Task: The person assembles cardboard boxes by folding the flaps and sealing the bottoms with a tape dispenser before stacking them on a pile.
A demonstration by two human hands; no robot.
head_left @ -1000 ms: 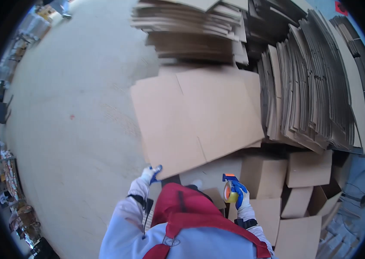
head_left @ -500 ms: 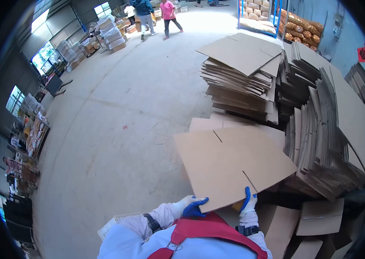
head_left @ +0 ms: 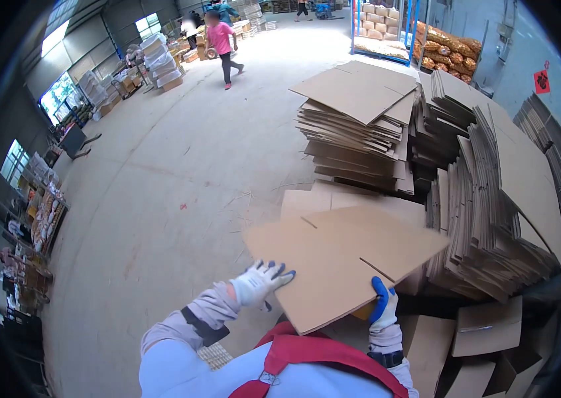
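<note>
A flat brown cardboard piece (head_left: 340,259) with two dark slots is held out at waist height. My right hand (head_left: 384,302), in a white and blue glove, grips its near right edge, thumb on top. My left hand (head_left: 260,283), gloved the same way, is at the cardboard's left edge with fingers spread, fingertips at the edge and palm clear of it. Beneath and beyond the held piece lies another pale cardboard sheet (head_left: 297,202). A stack of flat cardboard (head_left: 353,126) stands behind.
More cardboard stacks (head_left: 486,192) lean at the right, with folded boxes (head_left: 489,328) at the lower right. A person in pink (head_left: 219,43) walks at the back. A blue rack (head_left: 380,30) stands at the far wall, and wrapped bundles (head_left: 160,60) at the back left.
My left hand has let go of the near corner and moved up and left with fingers spread. The cardboard has shifted slightly left and turned. The person in pink has moved left and nearer.
</note>
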